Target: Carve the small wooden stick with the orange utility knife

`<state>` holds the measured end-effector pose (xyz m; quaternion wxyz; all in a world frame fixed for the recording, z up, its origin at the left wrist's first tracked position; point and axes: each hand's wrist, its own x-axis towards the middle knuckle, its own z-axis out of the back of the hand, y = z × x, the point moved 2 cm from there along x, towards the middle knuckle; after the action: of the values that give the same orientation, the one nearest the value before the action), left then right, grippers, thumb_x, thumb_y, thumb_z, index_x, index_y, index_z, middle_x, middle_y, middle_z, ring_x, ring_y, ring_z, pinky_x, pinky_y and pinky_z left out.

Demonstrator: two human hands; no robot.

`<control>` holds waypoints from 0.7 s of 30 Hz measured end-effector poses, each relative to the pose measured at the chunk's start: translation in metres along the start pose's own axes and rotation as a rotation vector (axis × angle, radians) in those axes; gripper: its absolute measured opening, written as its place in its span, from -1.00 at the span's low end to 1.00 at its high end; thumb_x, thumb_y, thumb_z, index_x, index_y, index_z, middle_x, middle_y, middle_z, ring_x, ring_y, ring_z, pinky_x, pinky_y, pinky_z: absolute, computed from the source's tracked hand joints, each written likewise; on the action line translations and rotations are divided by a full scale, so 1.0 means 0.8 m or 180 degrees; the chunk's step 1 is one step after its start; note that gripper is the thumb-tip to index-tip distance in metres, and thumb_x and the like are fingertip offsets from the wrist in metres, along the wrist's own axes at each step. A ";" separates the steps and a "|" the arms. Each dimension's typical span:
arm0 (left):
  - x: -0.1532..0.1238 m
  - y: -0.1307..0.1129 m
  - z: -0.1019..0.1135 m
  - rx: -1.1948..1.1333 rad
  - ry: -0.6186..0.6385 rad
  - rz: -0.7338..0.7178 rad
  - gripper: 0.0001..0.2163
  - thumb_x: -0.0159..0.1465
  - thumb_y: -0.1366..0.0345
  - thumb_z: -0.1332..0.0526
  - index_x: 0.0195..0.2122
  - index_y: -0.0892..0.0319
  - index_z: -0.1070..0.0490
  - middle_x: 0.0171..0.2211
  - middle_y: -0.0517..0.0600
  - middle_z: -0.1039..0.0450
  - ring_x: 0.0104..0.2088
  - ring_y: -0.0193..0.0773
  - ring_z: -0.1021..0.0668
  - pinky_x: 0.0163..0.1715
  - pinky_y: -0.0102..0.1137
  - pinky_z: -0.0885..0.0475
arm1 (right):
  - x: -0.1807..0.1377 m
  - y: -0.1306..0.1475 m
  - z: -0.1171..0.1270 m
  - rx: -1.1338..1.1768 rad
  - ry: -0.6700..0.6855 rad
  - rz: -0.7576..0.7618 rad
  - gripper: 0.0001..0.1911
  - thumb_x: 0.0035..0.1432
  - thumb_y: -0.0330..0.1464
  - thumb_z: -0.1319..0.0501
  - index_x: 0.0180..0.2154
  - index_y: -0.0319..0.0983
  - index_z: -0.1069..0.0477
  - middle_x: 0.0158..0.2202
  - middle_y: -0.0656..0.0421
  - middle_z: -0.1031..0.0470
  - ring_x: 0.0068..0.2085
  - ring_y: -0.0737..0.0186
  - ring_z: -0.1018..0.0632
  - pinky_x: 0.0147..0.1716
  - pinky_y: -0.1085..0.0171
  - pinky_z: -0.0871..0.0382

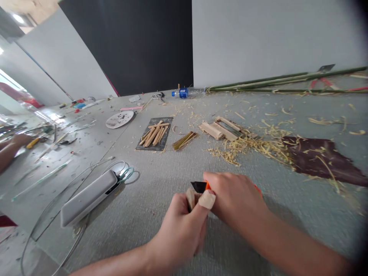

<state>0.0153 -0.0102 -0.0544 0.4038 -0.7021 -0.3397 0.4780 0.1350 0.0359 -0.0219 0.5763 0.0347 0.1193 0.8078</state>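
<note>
My right hand (235, 201) is closed round an orange-handled knife (200, 186) whose dark blade tip pokes out to the left. My left hand (181, 230) is closed just below it, pinching a small pale piece of bamboo (190, 198) against the blade; its thumb is wrapped in tape. Both hands hover low over the grey table (149, 203) near its front edge. Farther back lie a dark mat with several cut bamboo sticks (154, 134), a small bundle of green-yellow strips (184, 140) and a stack of split bamboo slabs (222, 129).
A white power bank (87, 197) with cables lies front left. Shavings (253, 147) and a dark brown cloth (319, 157) spread to the right. Long green bamboo stalks (281, 82), a water bottle (186, 92), scissors (156, 96) and a white disc (119, 119) sit at the back. Another person's arm (10, 147) is at far left.
</note>
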 end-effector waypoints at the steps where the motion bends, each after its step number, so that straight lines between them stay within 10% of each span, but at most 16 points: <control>1: 0.000 -0.002 0.000 -0.0040 0.0019 0.0025 -0.36 0.09 -0.41 -0.21 -0.65 0.07 -0.07 -0.85 -0.23 -0.02 -0.85 -0.51 -0.10 -0.85 -0.52 -0.01 | 0.000 0.000 0.002 0.0042 -0.0016 -0.0017 -0.84 0.13 -0.37 -0.14 -0.49 -0.17 -0.24 -0.53 0.21 -0.42 -0.54 0.30 -0.15 -0.51 0.25 0.14; 21: -0.002 -0.010 0.013 0.0352 0.0188 -0.0416 -0.51 0.26 -0.16 -0.28 -0.49 0.15 -0.21 -0.72 -0.28 0.00 -0.72 -0.55 -0.02 -0.69 -0.51 0.08 | -0.002 -0.004 0.012 0.0109 -0.0030 0.0495 -0.78 0.05 -0.35 -0.24 -0.55 -0.18 -0.23 -0.58 0.26 -0.37 -0.55 0.34 -0.13 -0.52 0.26 0.14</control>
<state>0.0043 -0.0057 -0.0485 0.4822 -0.6689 -0.3459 0.4477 0.1404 0.0369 -0.0130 0.5116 0.0574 0.1273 0.8478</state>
